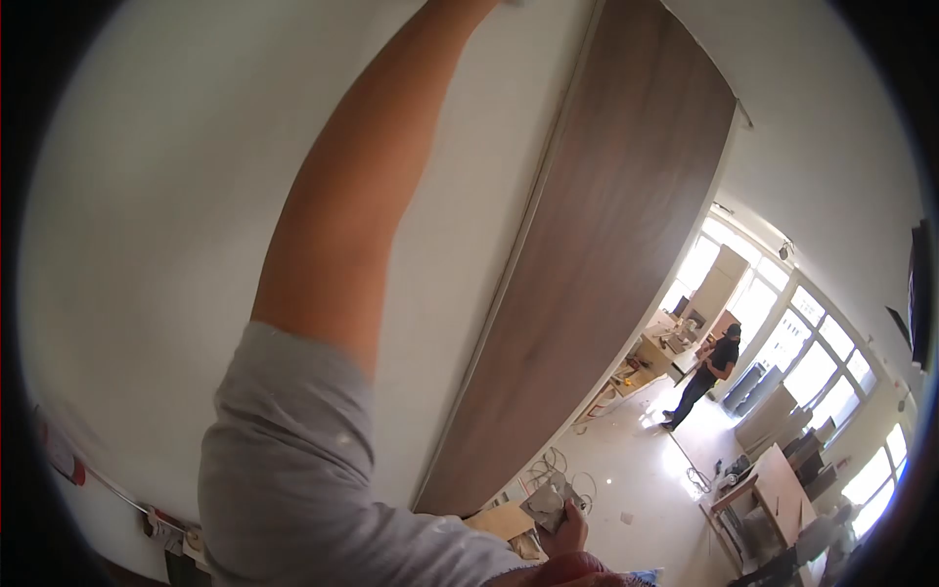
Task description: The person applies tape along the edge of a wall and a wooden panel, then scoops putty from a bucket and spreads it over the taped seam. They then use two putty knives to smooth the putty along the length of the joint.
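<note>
The left arm (362, 186) rises out of a grey sleeve (293, 460) and stretches steeply up and to the right along the white wall (166, 215). Its long axis runs from the shoulder at lower left to the top edge of the view. The left hand is cut off there, so I cannot tell whether it is open or closed, nor what it touches.

The right hand (567, 538) sits low, near the bottom edge and well apart from the raised arm. It is closed around a flat grey piece (544, 504), which is tilted up toward the wall; what the piece is cannot be made out.

Just right of the arm, a tall brown wooden panel (616, 235) stands against the same wall. Another person (706, 377) stands far off on the pale floor (636, 460).
</note>
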Tool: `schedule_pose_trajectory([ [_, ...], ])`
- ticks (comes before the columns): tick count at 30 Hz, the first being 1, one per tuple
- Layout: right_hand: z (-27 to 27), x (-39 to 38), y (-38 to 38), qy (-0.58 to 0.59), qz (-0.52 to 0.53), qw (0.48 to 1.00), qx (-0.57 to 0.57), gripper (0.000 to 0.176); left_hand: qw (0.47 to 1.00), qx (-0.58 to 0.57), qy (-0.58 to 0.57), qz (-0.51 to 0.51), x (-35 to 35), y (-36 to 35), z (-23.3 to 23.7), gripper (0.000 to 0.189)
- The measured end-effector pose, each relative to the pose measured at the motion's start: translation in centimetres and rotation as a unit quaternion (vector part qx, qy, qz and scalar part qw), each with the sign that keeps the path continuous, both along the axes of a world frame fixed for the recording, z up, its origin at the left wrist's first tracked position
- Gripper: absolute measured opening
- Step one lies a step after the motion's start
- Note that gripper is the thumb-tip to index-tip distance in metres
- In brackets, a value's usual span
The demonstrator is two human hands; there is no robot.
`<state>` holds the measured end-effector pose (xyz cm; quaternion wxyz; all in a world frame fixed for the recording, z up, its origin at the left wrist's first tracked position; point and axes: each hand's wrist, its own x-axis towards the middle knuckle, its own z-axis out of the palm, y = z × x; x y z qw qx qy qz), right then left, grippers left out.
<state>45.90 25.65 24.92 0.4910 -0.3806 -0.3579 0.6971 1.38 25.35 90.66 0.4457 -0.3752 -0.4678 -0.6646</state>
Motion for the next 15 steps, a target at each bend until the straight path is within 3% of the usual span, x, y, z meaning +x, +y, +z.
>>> schedule_pose_trajectory([
  [1,0.7,-0.1,-0.1,-0.005,0.012,1.000,0.019,0.034,0.999,0.009,0.036,0.012,-1.3,0.2,-3.3,0.053],
  [3,2.5,0.2,-0.6,-0.006,0.038,0.998,0.049,0.031,0.995,-0.003,0.063,-0.082,0.0,-1.3,-12.6,0.050],
  [4,2.9,0.2,-0.6,-0.026,0.047,0.996,0.064,0.031,0.979,-0.078,0.030,-0.187,0.7,-1.4,-18.4,0.049],
  [5,3.3,0.1,-0.6,-0.046,0.056,0.994,0.080,0.031,0.907,-0.180,-0.069,-0.374,0.7,-0.3,-24.8,0.037],
  [6,3.1,0.0,-0.2,-0.088,0.060,0.989,0.101,0.032,0.869,-0.350,-0.129,-0.324,4.1,-3.2,-29.0,0.031],
  [7,3.4,-0.5,-0.1,-0.048,0.078,0.993,0.072,0.032,0.886,-0.450,0.064,-0.095,3.0,1.2,-38.5,0.031],
  [8,3.8,-0.9,0.0,-0.009,0.095,0.995,0.041,0.033,0.851,-0.480,0.193,-0.087,4.7,1.3,-45.8,0.032],
  [9,4.1,-1.3,0.0,0.028,0.110,0.993,0.008,0.033,0.727,-0.547,-0.134,-0.393,8.3,0.5,-49.5,0.032],
  [10,7.0,-3.0,-1.2,0.077,0.112,0.989,-0.064,0.034,0.686,-0.593,-0.150,-0.393,10.6,0.2,-54.3,0.030],
  [11,8.6,-4.3,-2.0,0.126,0.111,0.977,-0.134,0.034,0.471,-0.470,-0.468,-0.582,13.5,-1.2,-56.4,0.034],
  [13,8.3,-5.7,-1.7,0.125,0.122,0.974,-0.145,0.033,0.467,-0.542,-0.392,-0.578,16.2,-3.2,-60.4,0.039],
  [15,8.4,-6.4,-2.1,0.133,0.115,0.970,-0.166,0.033,0.430,-0.541,-0.440,-0.573,17.4,-4.4,-60.9,0.038],
])
